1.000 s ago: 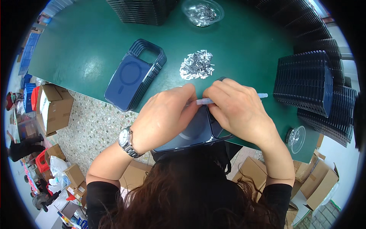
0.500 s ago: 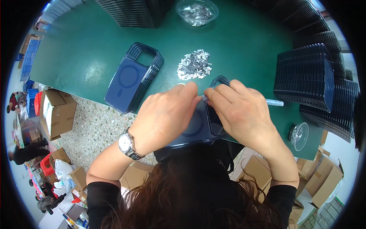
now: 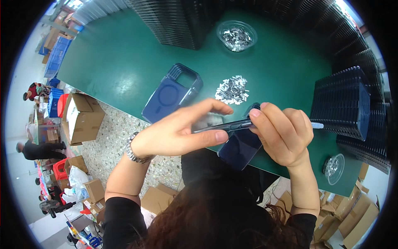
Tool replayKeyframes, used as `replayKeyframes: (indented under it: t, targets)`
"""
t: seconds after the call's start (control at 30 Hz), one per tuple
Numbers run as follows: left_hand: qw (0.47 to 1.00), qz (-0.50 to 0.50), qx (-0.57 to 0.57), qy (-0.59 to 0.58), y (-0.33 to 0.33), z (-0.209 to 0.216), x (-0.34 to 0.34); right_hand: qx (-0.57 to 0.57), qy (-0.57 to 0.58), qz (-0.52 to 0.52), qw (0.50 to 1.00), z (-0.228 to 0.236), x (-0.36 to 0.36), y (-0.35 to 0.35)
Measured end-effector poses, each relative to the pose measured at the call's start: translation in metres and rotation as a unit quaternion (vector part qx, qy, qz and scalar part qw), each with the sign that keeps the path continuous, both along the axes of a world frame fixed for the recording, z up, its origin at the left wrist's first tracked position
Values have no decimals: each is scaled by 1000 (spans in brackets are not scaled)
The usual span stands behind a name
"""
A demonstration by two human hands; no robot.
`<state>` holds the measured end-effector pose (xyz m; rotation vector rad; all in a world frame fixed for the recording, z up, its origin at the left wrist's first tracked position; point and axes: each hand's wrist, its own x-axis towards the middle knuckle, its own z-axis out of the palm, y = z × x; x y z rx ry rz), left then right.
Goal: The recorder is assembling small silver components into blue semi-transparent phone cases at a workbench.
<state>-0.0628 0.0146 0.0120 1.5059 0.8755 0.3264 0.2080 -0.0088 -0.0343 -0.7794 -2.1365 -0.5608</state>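
Note:
A dark, translucent phone case (image 3: 238,125) is tilted nearly edge-on above the table's near edge. My right hand (image 3: 284,133) is closed on its right end. A slim pen-like tool with a pale end (image 3: 317,125) sticks out from behind that hand. Around the case's left end, my left hand (image 3: 178,132) is open, thumb and forefinger stretched apart; its thumb lies along the case's near side. A whitish blur (image 3: 209,120) shows between its fingers, too smeared to name. Below lies another blue phone case (image 3: 240,150) at the table edge. Beyond is a pile of small silvery pieces (image 3: 232,90).
A short stack of blue cases (image 3: 170,95) lies left of the pile on the green table (image 3: 112,62). Tall case stacks stand at the back (image 3: 170,23) and right (image 3: 338,108). Two clear bowls (image 3: 237,35) (image 3: 333,169) hold small pieces. Cardboard boxes (image 3: 83,118) stand on the floor.
Both hands were close together over the case lying flat; now the case is raised and tilted in my right hand. My left hand has opened and shifted to its left end. The view has shifted.

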Motion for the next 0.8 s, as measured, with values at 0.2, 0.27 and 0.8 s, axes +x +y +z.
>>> replayKeyframes:
  t: [0.2, 0.27, 0.8]
  targets:
    - [986, 40, 138, 81, -19, -2, -11, -100, 104, -28, 989, -3, 20, -4]
    - [918, 140, 324, 182, -21, -10, -23, -138, 125, -75, 980, -11, 40, -15]
    - [772, 230, 380, 454, -26, -54, -46, -320, 250, -294, 865, -77, 102, -97]
